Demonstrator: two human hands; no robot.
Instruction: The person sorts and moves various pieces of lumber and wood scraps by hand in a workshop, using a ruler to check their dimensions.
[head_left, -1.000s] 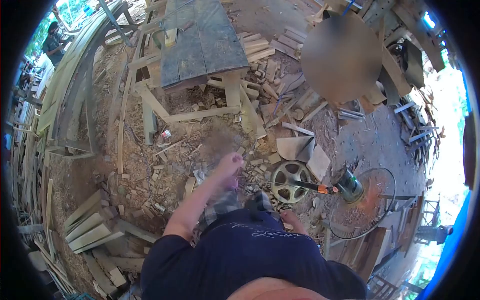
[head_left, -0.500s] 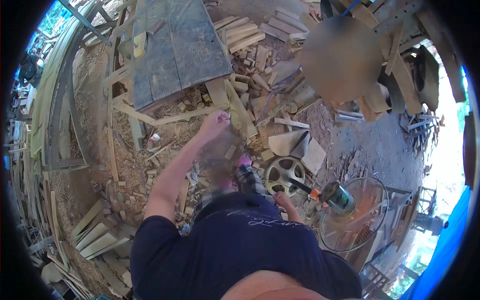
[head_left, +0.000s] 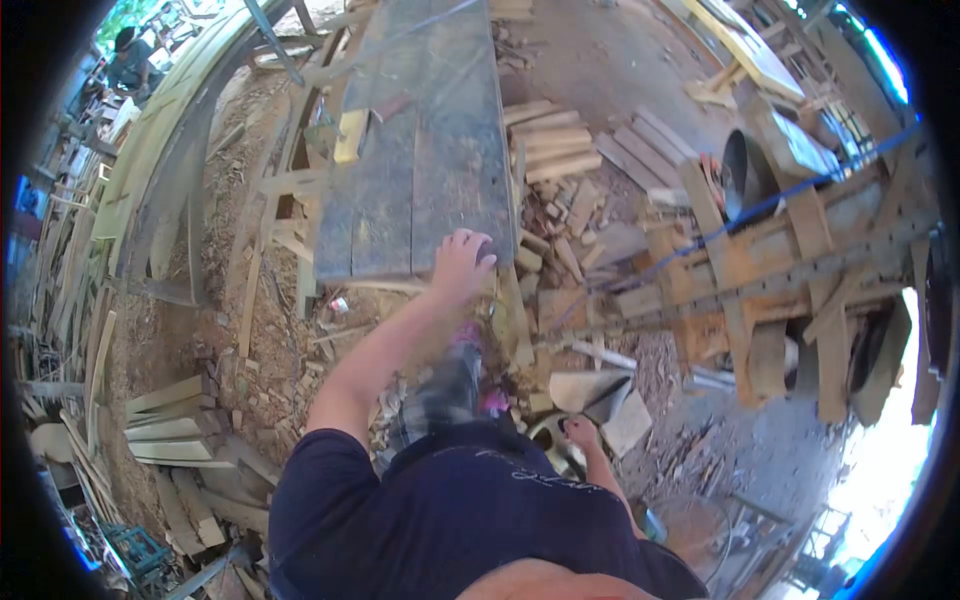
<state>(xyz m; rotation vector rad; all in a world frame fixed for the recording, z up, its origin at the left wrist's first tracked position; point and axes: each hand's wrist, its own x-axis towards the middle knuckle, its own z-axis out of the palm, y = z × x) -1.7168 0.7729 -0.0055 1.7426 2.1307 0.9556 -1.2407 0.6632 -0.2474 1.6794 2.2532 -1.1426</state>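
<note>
My left hand is at the near edge of a dark plank-topped workbench. Its fingers are bent around a small dark thing, too little of which shows to name. My right hand is closed, low on the right, in front of a pale spoked wheel. A small dark bit shows at its fingers; what it is I cannot make out. On the bench top lie a yellow block and a reddish-brown piece.
Wood offcuts and stacked boards lie right of the bench. Cut boards are piled at lower left. A fan stands at lower right. A blue strap crosses timbers at right. Another person is far left.
My left hand has moved forward and right, from beside the bench to its edge. The view has shifted, showing more of the bench. My right hand is now in front of the wheel.
</note>
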